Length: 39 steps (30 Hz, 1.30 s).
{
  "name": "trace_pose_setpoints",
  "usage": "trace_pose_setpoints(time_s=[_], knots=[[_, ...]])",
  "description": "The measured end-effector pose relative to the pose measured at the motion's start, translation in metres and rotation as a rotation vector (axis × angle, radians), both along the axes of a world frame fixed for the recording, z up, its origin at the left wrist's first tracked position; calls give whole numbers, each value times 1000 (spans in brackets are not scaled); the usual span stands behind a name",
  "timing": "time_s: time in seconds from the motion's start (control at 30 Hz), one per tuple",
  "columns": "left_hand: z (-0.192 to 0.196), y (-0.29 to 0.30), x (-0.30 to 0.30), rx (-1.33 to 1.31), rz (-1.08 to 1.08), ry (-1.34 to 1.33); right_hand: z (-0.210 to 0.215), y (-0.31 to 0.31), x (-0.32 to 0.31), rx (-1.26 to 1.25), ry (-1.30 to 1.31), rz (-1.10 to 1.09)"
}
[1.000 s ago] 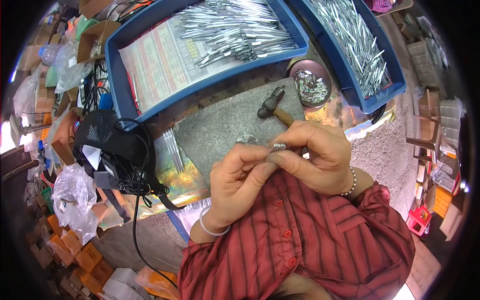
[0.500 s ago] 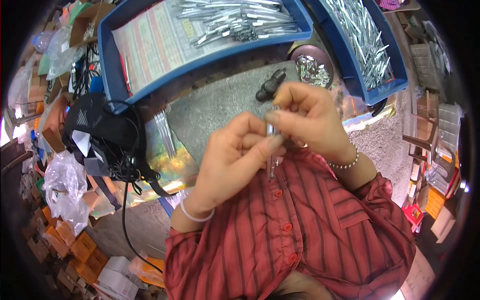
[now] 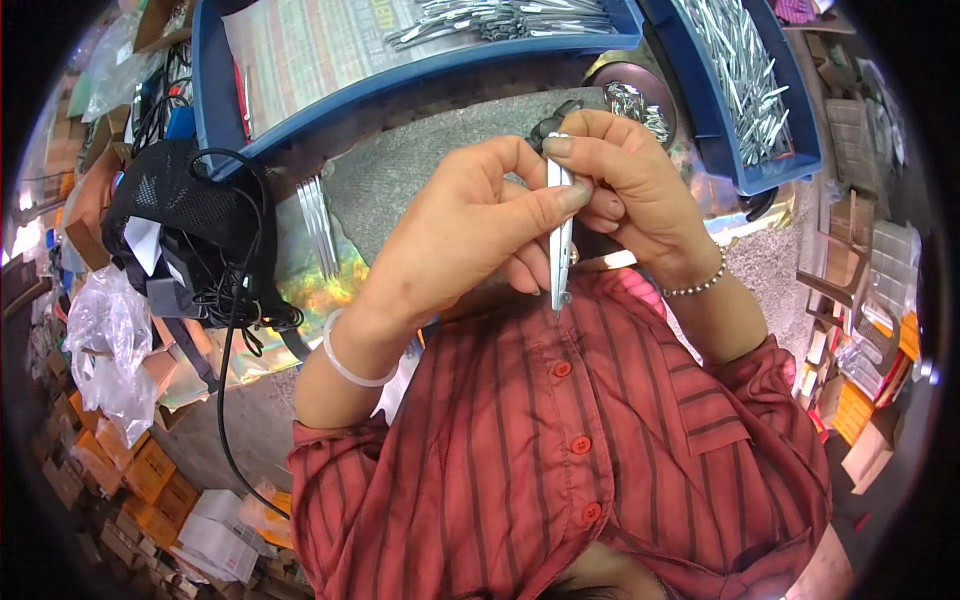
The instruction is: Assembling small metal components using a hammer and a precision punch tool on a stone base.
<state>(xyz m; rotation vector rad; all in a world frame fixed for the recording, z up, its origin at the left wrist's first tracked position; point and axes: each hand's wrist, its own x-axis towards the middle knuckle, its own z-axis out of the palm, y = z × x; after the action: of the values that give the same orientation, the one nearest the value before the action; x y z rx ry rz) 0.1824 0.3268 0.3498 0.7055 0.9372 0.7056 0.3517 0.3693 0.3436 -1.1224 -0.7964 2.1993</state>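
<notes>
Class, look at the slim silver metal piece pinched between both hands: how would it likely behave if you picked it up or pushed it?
The slim silver metal piece looks straight while held upright by the left hand and right hand, so it is probably stiff. It is thin, so likely light. Its shiny, smooth surface suggests it could slip from fingertips.
</notes>
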Motion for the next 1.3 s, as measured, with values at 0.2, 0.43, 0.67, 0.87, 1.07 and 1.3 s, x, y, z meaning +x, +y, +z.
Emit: trace_pose_setpoints(time_s=[0.2,0.43,0.67,0.87,1.07,1.3], knots=[[3,9,-1,17,-82,51,-1,-6,1,36,16,-79],[11,21,2,51,-217,129,1,-18,4,96,-13,-228],[9,31,12,82,-339,167,-3,-26,14,97,-10,-313],[8,35,24,30,-364,143,-14,-28,27,56,23,-335],[15,23,31,125,-253,148,7,-26,40,169,-59,-347],[24,-21,22,189,340,61,-35,-4,121,1100,-1288,-146]])
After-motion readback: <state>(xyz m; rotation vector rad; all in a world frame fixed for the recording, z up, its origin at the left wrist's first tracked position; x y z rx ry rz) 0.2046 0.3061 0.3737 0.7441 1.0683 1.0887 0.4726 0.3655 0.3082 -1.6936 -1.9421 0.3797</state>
